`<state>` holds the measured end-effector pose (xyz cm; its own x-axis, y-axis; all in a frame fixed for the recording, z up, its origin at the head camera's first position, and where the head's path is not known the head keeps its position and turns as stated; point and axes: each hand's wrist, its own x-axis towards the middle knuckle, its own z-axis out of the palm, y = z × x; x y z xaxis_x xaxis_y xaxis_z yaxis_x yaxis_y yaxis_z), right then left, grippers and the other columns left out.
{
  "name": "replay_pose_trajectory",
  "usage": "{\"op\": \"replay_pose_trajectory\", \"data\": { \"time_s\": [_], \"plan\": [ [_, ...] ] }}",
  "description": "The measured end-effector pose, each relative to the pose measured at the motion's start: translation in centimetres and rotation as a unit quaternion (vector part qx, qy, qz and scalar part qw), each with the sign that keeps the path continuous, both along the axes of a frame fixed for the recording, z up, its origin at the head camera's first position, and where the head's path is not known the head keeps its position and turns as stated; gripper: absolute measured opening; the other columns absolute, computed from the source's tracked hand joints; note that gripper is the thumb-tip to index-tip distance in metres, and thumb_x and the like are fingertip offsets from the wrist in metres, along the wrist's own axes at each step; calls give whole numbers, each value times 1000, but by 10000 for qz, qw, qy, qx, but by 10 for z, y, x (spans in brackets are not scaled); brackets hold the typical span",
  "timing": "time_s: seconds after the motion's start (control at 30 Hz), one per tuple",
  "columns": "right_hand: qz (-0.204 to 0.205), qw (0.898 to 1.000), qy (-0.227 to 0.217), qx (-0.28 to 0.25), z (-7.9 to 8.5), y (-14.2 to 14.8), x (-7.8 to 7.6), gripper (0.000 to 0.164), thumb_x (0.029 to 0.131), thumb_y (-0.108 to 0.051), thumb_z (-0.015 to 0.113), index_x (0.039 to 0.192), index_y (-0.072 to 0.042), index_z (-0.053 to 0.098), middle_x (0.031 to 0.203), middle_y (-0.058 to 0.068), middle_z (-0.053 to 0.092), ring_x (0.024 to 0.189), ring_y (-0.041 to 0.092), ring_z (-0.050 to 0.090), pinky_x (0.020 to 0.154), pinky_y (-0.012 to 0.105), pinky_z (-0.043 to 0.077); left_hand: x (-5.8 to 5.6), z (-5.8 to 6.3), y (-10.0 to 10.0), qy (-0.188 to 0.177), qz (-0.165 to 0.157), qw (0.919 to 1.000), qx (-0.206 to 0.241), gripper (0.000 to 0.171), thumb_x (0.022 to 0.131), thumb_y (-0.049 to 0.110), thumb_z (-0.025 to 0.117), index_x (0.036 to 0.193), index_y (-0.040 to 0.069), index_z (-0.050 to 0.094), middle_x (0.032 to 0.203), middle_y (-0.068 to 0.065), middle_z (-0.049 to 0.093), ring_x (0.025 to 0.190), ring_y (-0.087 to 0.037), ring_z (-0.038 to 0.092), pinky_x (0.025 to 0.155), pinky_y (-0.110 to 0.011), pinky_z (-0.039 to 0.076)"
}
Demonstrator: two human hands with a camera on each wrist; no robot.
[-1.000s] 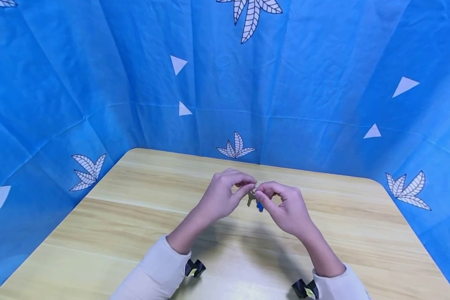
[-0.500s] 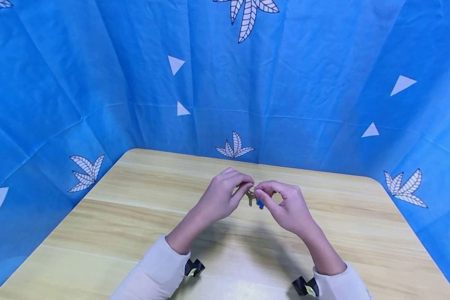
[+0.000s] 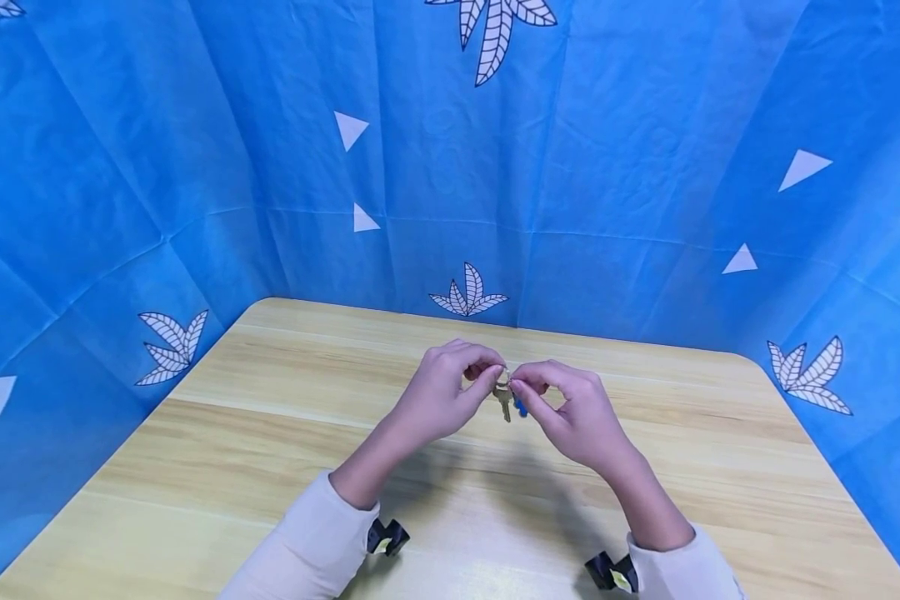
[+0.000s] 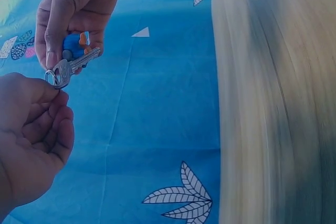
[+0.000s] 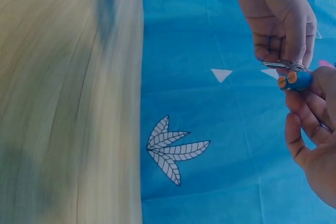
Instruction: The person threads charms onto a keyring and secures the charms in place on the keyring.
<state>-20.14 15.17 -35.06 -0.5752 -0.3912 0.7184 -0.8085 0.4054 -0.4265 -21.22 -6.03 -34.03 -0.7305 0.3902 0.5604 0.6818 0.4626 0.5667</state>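
Above the table, my left hand [image 3: 446, 390] pinches a small metal key ring [image 4: 50, 78] between thumb and index finger. Facing it, my right hand [image 3: 573, 417] pinches the top of a blue keychain [image 5: 298, 81], a small figure with orange parts, right beside the ring. Its exact hold on the link is covered by its fingertips. A silver key [image 3: 505, 403] hangs from the ring between the two hands, teeth downward in the head view. The left wrist view shows the key lying in front of the blue figure.
Beneath the hands spreads a light wood-grain table [image 3: 255, 467] with rounded far corners. A blue curtain [image 3: 435, 167] with white leaves and triangles encloses it at the back and sides. Black wrist devices [image 3: 387, 537] sit at the pale sleeve [image 3: 307, 533] cuffs.
The key has swung round and now shows its flat side, hanging slightly further right. Both hands keep nearly the same place and grip.
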Motion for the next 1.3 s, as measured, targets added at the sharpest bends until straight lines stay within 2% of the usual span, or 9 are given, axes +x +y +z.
{"op": "replay_pose_trajectory", "data": {
  "time_s": [0.2, 0.4, 0.6, 1.1, 1.3],
  "plan": [
    [29, 10000, 47, -41, 2, 0, 1, 21, 89, 7, 72, 100, -11, 74, 83, -7, 69, 72, 7, 62, 66, 22, 53, -1, 1, -1, 207, -277, 9993, 125, 12, 97, 7, 67, 104, 7, 76, 82, 3, 70, 77, -10, 61, 69, -29, 56],
    [-11, 10000, 31, -5, 5, 1, 1, 20, 90, 6, 72, 100, -11, 74, 81, -10, 66, 71, 6, 61, 69, 17, 49, -2, 3, -3, 217, -356, 9991, 18, 8, 98, 13, 71, 100, 9, 78, 84, 6, 71, 78, -6, 61, 69, -24, 54],
    [36, 9999, 120, 36, 8, 3, 1, 21, 89, 7, 72, 101, -11, 74, 82, -10, 67, 72, 7, 62, 69, 16, 49, -1, 4, -3, 348, -459, 9983, 22, 10, 98, 11, 70, 99, 8, 79, 83, 5, 72, 77, -6, 60, 67, -21, 52],
    [111, 9998, 115, 79, 7, 1, 2, 19, 89, 6, 73, 101, -9, 73, 83, -8, 67, 72, 7, 61, 68, 16, 49, 0, 4, -2, -15, -234, 9997, 39, 9, 99, 11, 68, 100, 8, 77, 82, 6, 69, 76, -6, 59, 65, -22, 52],
    [128, 9998, 91, 82, 8, 0, 2, 11, 93, 0, 72, 100, -8, 74, 82, -7, 67, 73, 8, 61, 68, 16, 49, -1, 4, -1, 17, -356, 9991, 250, 10, 98, 7, 67, 104, 6, 74, 81, 4, 69, 74, -8, 61, 67, -30, 56]
  ]
}}
